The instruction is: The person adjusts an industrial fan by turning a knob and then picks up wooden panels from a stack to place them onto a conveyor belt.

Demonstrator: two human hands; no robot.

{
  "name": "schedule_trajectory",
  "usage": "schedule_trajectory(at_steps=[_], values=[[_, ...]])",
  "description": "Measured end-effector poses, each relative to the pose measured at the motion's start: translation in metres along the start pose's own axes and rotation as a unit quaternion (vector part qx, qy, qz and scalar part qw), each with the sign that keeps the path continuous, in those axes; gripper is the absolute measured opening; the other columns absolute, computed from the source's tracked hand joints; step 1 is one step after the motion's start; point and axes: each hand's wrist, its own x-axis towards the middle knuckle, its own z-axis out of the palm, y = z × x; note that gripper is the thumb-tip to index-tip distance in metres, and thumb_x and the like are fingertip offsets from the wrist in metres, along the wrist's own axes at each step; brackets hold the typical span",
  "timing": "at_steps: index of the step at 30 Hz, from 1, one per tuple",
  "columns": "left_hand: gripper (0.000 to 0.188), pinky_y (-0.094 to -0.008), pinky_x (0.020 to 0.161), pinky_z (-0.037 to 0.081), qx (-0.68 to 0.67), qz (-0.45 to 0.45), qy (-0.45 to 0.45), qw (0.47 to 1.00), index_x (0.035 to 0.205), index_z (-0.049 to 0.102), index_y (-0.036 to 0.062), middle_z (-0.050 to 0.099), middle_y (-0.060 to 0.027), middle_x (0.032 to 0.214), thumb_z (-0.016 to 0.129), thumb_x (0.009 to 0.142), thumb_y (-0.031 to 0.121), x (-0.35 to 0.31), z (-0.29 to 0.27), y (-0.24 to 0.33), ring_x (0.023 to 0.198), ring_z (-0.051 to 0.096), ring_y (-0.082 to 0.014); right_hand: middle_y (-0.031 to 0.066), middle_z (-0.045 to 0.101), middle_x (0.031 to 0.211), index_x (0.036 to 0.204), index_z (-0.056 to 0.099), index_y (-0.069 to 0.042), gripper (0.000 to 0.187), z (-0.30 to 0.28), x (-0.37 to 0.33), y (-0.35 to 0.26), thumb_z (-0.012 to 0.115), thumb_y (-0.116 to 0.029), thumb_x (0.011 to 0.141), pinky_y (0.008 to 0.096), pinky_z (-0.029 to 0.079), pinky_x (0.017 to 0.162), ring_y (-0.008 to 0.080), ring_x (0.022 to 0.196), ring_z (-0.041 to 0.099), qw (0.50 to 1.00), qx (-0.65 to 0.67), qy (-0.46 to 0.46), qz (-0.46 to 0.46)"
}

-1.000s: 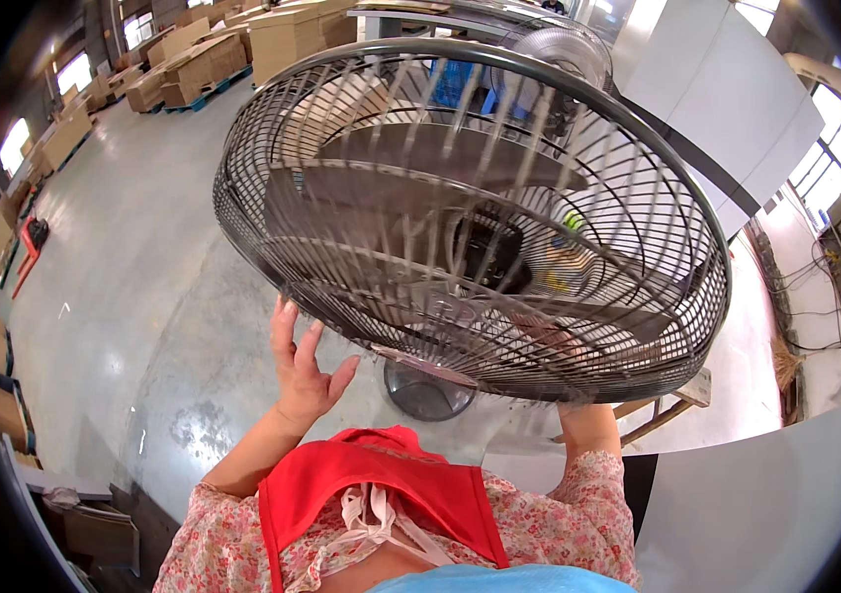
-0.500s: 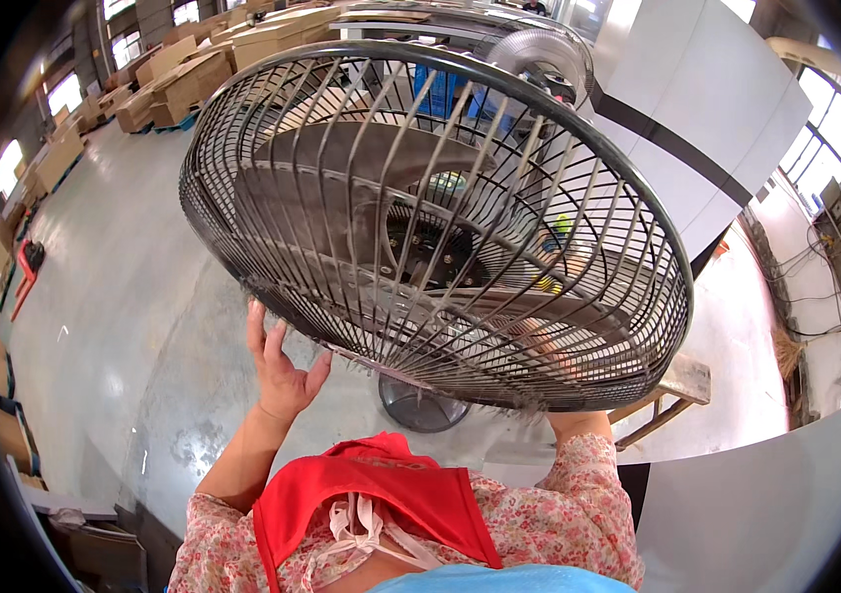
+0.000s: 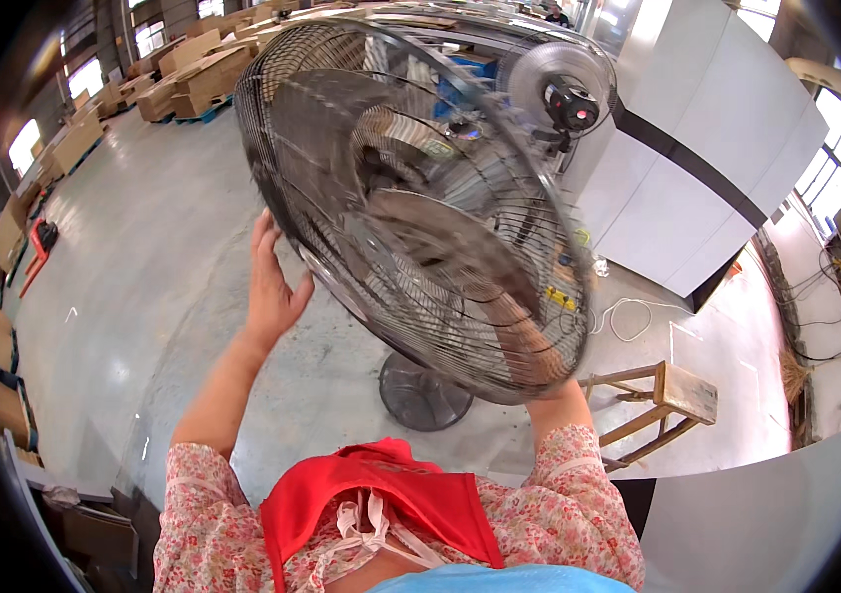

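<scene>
A large black pedestal fan's caged head (image 3: 410, 247) fills the middle of the view, tilted with its left side raised and slightly blurred. Dark blades show through the wires, and dust clings to the cage. Beside its lower left rim is my left hand (image 3: 274, 287), fingers stretched upward and thumb apart; whether it touches the wire is unclear. My right hand (image 3: 517, 331) reaches behind the cage at the lower right, its fingers hidden and smeared through the moving wires. The fan's round dark base (image 3: 425, 392) stands on the floor below.
A second fan (image 3: 571, 104) stands behind, by a white-and-grey cabinet (image 3: 677, 148). A wooden stool (image 3: 682, 392) is at right, with a white cable (image 3: 628, 308) on the floor. Cardboard stacks (image 3: 205, 84) line the far left, near a red pallet jack (image 3: 40, 252).
The fan head has swung round, its right edge drawn inward to the left and its left side raised. More of the second fan and stool shows. My left hand has moved slightly up.
</scene>
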Motion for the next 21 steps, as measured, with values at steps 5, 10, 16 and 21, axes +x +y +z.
schedule_trajectory(at_steps=[5, 10, 16, 21], values=[[0.065, -0.0420, 0.109, 0.027, 0.135, -0.059, -0.126, 0.981, 0.131, 0.037, 0.0000, 0.033, -0.0201, 0.142, 0.068, 0.076, 0.015, 0.029, -0.025, -0.087, 0.134, 0.025, -0.0391, 0.0082, 0.061, 0.113, 0.121, 0.047, -0.008, 0.043, 0.076, 0.014, -0.004, 0.058, -0.031, 0.086, 0.0386, 0.044, 0.086, 0.0254, 0.097, 0.059, 1.000, -0.014, -0.026, -0.009], [0.040, -0.0413, 0.106, 0.031, 0.071, -0.228, -0.071, 0.968, 0.118, 0.056, 0.0048, 0.043, -0.0185, 0.135, 0.065, 0.083, 0.022, 0.035, -0.072, -0.086, 0.128, 0.036, -0.0361, 0.0083, 0.061, 0.112, 0.121, 0.048, -0.009, 0.043, 0.101, 0.044, -0.010, 0.059, -0.031, 0.085, 0.0389, 0.044, 0.086, 0.0259, 0.097, 0.060, 0.999, -0.031, -0.019, -0.019], [0.045, -0.0409, 0.104, 0.032, 0.084, -0.011, -0.013, 0.996, 0.118, 0.055, 0.0072, 0.046, -0.0144, 0.133, 0.068, 0.077, 0.019, 0.062, -0.085, 0.026, 0.126, 0.041, -0.0319, 0.0084, 0.062, 0.111, 0.120, 0.048, -0.010, 0.044, 0.121, 0.068, -0.016, 0.060, -0.033, 0.084, 0.0393, 0.044, 0.086, 0.0265, 0.097, 0.060, 0.998, -0.060, 0.003, -0.017], [0.068, -0.0559, 0.106, 0.019, -0.016, 0.106, -0.024, 0.994, 0.126, 0.051, 0.0130, 0.028, -0.0221, 0.142, 0.076, 0.066, 0.034, 0.091, -0.030, 0.098, 0.132, 0.026, -0.0416, 0.0084, 0.062, 0.111, 0.119, 0.049, -0.010, 0.044, 0.136, 0.063, -0.013, 0.061, -0.034, 0.084, 0.0396, 0.044, 0.086, 0.0269, 0.096, 0.061, 0.997, -0.075, 0.027, -0.006]])
